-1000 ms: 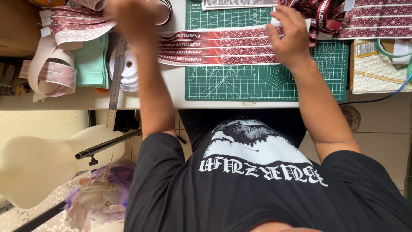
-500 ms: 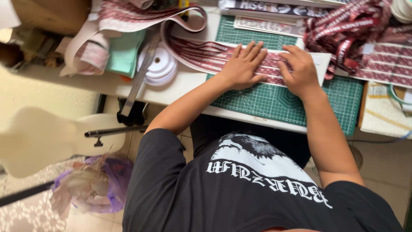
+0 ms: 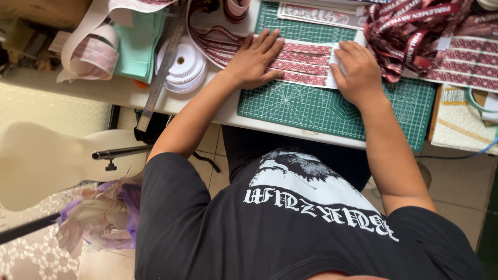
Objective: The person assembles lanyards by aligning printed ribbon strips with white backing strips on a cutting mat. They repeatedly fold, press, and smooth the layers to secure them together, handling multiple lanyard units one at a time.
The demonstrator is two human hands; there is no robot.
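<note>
Red patterned ribbon strips point(image 3: 306, 63) lie in neat rows on the green cutting mat point(image 3: 332, 106), upper centre of frame. The left hand point(image 3: 254, 59) presses flat, grip wide; the right hand point(image 3: 358, 72) pins their end, fingers curled. More loose ribbon point(image 3: 415, 36) waits upper right, seemingly unarranged.

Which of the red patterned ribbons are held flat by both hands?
The parallel strips on the green cutting mat; the heap beside the right hand lies tangled.
</note>
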